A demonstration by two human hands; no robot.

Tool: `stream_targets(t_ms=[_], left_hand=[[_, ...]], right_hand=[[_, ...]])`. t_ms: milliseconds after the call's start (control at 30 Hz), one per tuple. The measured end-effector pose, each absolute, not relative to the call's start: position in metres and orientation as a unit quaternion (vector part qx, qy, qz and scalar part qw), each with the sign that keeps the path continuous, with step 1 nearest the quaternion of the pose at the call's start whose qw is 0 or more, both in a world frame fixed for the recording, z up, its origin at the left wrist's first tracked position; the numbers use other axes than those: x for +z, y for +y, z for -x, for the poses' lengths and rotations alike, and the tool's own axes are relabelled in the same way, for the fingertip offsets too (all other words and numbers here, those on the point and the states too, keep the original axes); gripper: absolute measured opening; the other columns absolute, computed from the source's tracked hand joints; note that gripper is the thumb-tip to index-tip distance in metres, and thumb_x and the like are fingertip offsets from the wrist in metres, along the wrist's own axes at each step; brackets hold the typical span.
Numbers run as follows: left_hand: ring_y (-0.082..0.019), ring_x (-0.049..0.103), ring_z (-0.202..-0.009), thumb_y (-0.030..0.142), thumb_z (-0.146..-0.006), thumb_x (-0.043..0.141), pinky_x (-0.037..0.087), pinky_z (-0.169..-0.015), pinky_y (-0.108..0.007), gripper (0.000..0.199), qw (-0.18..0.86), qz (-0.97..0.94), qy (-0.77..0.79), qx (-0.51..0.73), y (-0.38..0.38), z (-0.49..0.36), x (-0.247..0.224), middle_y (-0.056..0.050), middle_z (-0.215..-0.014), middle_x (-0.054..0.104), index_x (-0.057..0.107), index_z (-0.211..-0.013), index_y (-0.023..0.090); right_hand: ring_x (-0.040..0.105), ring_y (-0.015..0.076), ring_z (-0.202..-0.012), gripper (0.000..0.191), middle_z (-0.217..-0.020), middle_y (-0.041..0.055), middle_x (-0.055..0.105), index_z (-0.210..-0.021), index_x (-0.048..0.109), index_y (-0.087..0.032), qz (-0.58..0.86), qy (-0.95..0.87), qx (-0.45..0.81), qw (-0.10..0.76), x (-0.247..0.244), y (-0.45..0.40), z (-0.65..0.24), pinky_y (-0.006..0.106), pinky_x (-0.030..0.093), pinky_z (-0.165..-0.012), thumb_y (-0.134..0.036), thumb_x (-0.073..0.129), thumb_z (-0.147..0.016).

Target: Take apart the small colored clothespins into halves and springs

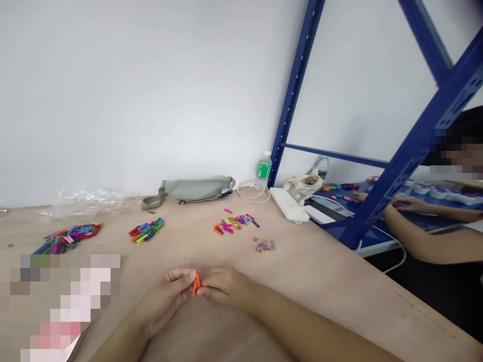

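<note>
An orange clothespin (196, 284) is held between my two hands above the near middle of the table. My left hand (171, 294) pinches it from the left with thumb and fingers. From the right, my right hand (224, 286) grips its other side, fingers closed. Beyond my hands lie a heap of coloured clothespins (145, 231), a looser group of coloured pieces (236, 222) and a small cluster of tiny metallic-looking parts (265, 245). Another pile of clothespins (70, 238) rests at the far left.
Crumpled clear plastic (88, 201), a grey-green pouch (198, 189), a bottle (263, 171) and a white box (289, 205) stand along the back. A blue metal frame (400, 130) rises at the right; behind it, a person's arms (426, 226) reach over a blue table.
</note>
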State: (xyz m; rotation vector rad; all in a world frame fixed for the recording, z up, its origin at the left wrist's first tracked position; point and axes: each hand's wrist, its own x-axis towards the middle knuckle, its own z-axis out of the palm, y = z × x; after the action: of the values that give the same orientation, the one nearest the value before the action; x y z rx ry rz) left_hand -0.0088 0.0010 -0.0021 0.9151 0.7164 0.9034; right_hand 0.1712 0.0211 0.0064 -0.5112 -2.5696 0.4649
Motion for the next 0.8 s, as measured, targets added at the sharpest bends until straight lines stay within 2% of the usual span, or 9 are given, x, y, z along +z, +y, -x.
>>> stream_targets(t_ms=[133,233,400,533,700,800], left_hand=[[-0.013,0.053,-0.069,0.026,-0.068,0.063,0.041,-0.072,-0.025,0.013,0.736,-0.408,0.328,0.429,0.001,0.007,-0.006,-0.003,-0.067,0.062,0.067,-0.066,0.014],[-0.013,0.053,-0.069,0.026,-0.067,0.064,0.042,-0.071,-0.024,0.012,0.717,-0.412,0.335,0.452,0.002,0.005,-0.007,-0.003,-0.068,0.062,0.066,-0.066,0.014],[-0.011,0.052,-0.068,0.027,-0.063,0.067,0.043,-0.065,-0.020,0.017,0.681,-0.349,0.372,0.526,0.010,0.007,-0.009,-0.001,-0.072,0.060,0.066,-0.076,0.016],[-0.010,0.052,-0.066,0.030,-0.062,0.067,0.043,-0.065,-0.021,0.021,0.674,-0.319,0.386,0.544,0.014,0.010,-0.012,-0.001,-0.073,0.059,0.066,-0.078,0.018],[-0.010,0.053,-0.064,0.029,-0.062,0.067,0.043,-0.064,-0.022,0.021,0.679,-0.316,0.376,0.546,0.016,0.011,-0.014,-0.001,-0.070,0.059,0.065,-0.078,0.016],[-0.011,0.053,-0.064,0.032,-0.061,0.067,0.043,-0.064,-0.023,0.022,0.669,-0.328,0.375,0.551,0.016,0.010,-0.014,-0.001,-0.070,0.059,0.065,-0.077,0.017]], right_hand=[[0.051,0.0104,-0.068,0.028,-0.074,0.0033,0.057,-0.082,0.056,-0.015,0.188,-0.939,0.163,0.238,0.011,0.016,-0.171,0.019,0.038,-0.064,-0.032,0.034,-0.087],[0.047,0.0098,-0.061,0.026,-0.067,0.0008,0.054,-0.074,0.053,-0.016,0.223,-0.935,0.154,0.231,0.014,0.011,-0.171,0.019,0.036,-0.060,-0.031,0.035,-0.086],[0.035,0.0081,-0.049,0.029,-0.052,-0.0031,0.042,-0.056,0.044,-0.016,0.396,-0.876,0.112,0.250,0.019,0.022,-0.181,0.020,0.025,-0.049,-0.027,0.038,-0.083],[0.034,0.0080,-0.047,0.029,-0.048,-0.0025,0.041,-0.051,0.042,-0.015,0.518,-0.817,0.095,0.233,0.032,0.056,-0.192,0.022,0.018,-0.046,-0.022,0.041,-0.079],[0.035,0.0082,-0.047,0.034,-0.047,-0.0019,0.040,-0.047,0.041,-0.015,0.522,-0.812,0.107,0.236,0.047,0.088,-0.186,0.022,0.020,-0.047,-0.026,0.041,-0.079],[0.040,0.0081,-0.051,0.032,-0.054,-0.0015,0.047,-0.054,0.048,-0.014,0.494,-0.823,0.140,0.243,0.045,0.072,-0.172,0.019,0.026,-0.048,-0.031,0.040,-0.081]])
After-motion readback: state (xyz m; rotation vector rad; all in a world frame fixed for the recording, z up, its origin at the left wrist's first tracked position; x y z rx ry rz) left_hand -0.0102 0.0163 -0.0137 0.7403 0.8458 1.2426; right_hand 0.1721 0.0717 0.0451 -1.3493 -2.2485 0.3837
